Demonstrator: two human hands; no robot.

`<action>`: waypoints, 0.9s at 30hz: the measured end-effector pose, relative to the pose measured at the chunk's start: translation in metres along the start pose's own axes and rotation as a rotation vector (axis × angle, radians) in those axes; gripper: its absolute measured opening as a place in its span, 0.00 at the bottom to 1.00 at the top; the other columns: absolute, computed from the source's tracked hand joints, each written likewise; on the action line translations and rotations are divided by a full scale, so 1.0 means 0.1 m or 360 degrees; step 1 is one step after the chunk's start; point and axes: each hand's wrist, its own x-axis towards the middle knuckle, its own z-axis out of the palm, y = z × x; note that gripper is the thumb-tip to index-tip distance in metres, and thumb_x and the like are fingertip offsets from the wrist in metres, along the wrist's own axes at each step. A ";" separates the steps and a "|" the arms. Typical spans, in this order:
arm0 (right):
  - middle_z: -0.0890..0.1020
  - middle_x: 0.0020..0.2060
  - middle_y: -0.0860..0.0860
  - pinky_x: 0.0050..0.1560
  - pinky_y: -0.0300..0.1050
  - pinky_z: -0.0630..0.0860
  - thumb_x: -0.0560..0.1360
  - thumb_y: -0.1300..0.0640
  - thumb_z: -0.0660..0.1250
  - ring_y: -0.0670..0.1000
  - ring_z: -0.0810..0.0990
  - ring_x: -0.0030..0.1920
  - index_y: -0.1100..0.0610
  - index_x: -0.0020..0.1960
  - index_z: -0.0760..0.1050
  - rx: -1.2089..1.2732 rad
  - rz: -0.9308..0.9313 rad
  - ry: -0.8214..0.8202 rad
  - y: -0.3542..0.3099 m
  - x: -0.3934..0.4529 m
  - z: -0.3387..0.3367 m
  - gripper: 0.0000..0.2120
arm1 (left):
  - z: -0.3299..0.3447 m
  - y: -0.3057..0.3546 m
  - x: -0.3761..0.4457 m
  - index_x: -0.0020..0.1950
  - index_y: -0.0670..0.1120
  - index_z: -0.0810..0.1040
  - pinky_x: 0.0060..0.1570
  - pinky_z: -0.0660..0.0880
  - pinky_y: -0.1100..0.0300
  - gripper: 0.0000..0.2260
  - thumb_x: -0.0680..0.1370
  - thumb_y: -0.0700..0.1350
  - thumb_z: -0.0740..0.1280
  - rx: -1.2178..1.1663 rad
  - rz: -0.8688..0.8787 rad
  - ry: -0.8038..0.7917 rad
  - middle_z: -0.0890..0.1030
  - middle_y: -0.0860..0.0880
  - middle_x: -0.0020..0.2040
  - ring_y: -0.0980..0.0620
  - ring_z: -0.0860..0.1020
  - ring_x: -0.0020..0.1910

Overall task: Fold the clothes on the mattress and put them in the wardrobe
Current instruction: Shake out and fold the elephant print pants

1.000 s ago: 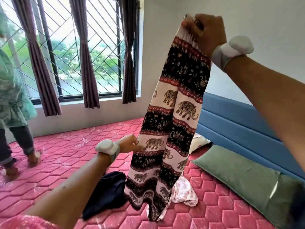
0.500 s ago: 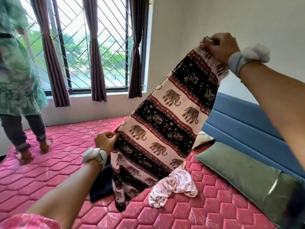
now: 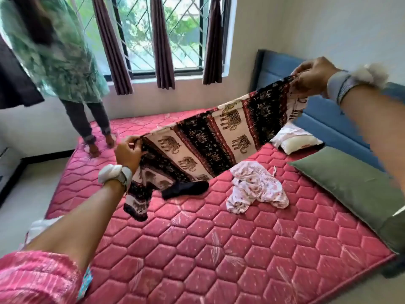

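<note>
with the left hand [image 3: 128, 150] pinching one end of the elephant-print cloth [image 3: 210, 137] and the right hand [image 3: 312, 76] gripping the other, keep it taut and lower it flat onto the mattress [image 3: 219, 249] before folding.

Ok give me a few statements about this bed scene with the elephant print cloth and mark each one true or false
1. Both hands hold the elephant-print garment above the mattress. True: the left hand pinches one end and the right hand grips the other.
2. The garment lies flat on the mattress. False: it is stretched in the air between the hands, with one end hanging down.
3. A white floral garment lies crumpled on the mattress. True.
4. The green pillow sits on the floor. False: it lies on the mattress by the blue headboard.
5. A dark garment lies on the mattress under the held cloth. True.
6. Nobody else is in the room. False: a person in a green top stands on the mattress near the window.
</note>
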 end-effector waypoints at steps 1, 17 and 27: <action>0.75 0.33 0.55 0.30 0.45 0.80 0.70 0.75 0.66 0.43 0.76 0.19 0.55 0.37 0.71 0.0164 0.0076 -0.0063 0.09 -0.02 0.11 0.15 | -0.09 -0.01 -0.07 0.52 0.38 0.81 0.48 0.77 0.54 0.08 0.77 0.40 0.67 0.0004 0.0014 0.0077 0.83 0.38 0.47 0.42 0.81 0.46; 0.74 0.16 0.51 0.20 0.39 0.74 0.70 0.79 0.62 0.52 0.75 0.21 0.62 0.32 0.68 0.0030 0.0696 -0.1035 2.93 0.01 1.79 0.16 | 0.61 -1.37 -1.56 0.49 0.40 0.83 0.46 0.74 0.66 0.06 0.75 0.36 0.69 0.0627 -0.0559 -0.0564 0.84 0.45 0.46 0.52 0.81 0.44; 0.82 0.36 0.55 0.40 0.38 0.70 0.69 0.53 0.70 0.43 0.75 0.35 0.64 0.44 0.83 0.0012 0.0197 -0.0029 4.11 0.41 1.84 0.14 | 1.72 -1.12 -1.73 0.51 0.41 0.84 0.56 0.76 0.52 0.07 0.74 0.36 0.69 0.0412 -0.0411 -0.0337 0.84 0.42 0.48 0.47 0.81 0.49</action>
